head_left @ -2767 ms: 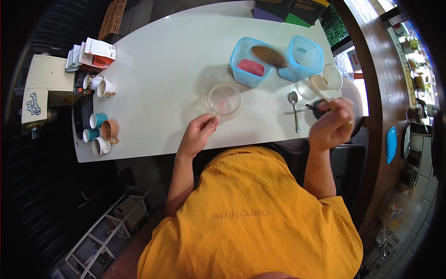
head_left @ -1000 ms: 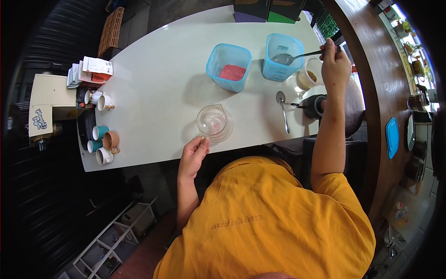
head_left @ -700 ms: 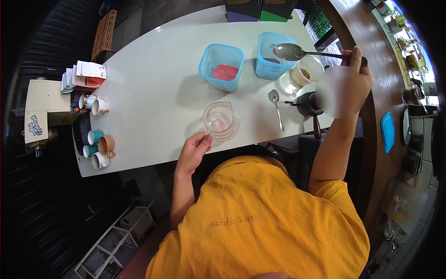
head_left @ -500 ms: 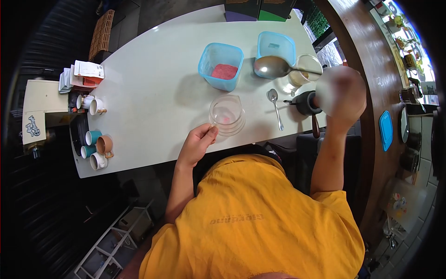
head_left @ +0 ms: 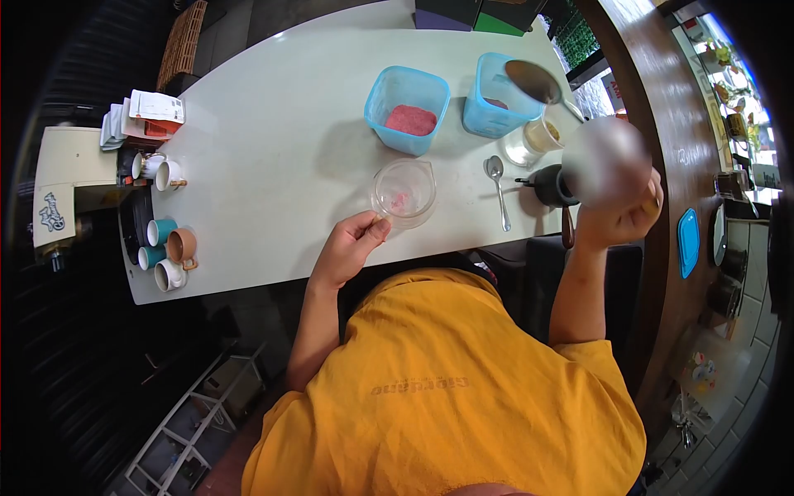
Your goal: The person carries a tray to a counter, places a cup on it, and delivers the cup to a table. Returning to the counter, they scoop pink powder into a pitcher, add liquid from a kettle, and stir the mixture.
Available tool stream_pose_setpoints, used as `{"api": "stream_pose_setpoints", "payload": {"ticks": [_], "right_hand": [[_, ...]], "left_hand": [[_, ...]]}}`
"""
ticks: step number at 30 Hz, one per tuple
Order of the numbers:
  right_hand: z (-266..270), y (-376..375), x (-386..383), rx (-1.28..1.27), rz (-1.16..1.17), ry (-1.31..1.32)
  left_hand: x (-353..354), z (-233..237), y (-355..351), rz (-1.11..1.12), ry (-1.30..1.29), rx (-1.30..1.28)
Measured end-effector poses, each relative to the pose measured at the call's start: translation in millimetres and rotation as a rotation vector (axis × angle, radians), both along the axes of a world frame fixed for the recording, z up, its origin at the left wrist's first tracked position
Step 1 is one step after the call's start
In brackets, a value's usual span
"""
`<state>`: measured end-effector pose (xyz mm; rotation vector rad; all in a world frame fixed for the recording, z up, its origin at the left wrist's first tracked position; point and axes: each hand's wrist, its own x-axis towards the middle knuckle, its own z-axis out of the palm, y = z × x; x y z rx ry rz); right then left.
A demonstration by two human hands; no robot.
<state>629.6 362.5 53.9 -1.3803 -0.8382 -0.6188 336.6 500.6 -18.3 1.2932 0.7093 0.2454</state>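
Note:
My left hand [head_left: 356, 245] pinches the handle of a clear glass jug [head_left: 423, 197], with a little pink powder [head_left: 399, 201] at its bottom. Raised on the right, my right hand [head_left: 626, 202] is closed around the handle of a large metal spoon [head_left: 533, 81]. A blurred patch covers part of that hand. The spoon's bowl hangs over a blue tub [head_left: 490, 117], where a little dark content shows. Beyond the jug stands another blue tub [head_left: 373, 107] holding pink powder [head_left: 411, 121].
A small spoon [head_left: 500, 192] lies beside a dark pot with a handle [head_left: 549, 186]. Behind the pot is a clear container [head_left: 519, 149] with brownish contents. Several cups [head_left: 180, 245] stand at the table's left end. Boxes [head_left: 499, 15] sit at the far edge.
The large spoon has shifted right and up in view and turned. My left hand still holds the jug, which has tipped slightly. The whole view has shifted a little.

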Motion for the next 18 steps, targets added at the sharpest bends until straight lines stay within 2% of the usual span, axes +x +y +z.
{"api": "stream_pose_setpoints", "payload": {"ticks": [3,5,6,10,12,18], "right_hand": [[2.1,20.6,16.9,-0.040,-0.074,-0.057],[-4.1,26.1,36.3,-0.312,-0.168,-0.358],[-2.9,30.5,40.2,-0.423,-0.138,-0.295],[-20.8,61.7,57.1,-0.503,-0.047,-0.187],[-25.7,72.6,59.5,-0.665,-0.009,-0.122],[-30.4,85.4,59.7,-0.780,0.021,-0.083]], "left_hand": [[-7.9,3.9,-2.2,0.026,0.026,0.006],[-14.1,4.9,-4.7,0.076,0.041,-0.019],[-16.5,5.3,-5.3,0.078,0.039,-0.018],[-26.4,4.9,-11.8,0.161,0.033,-0.067],[-29.9,3.2,-14.8,0.193,0.015,-0.070],[-40.4,-1.5,-25.7,0.274,0.048,-0.063]]}}
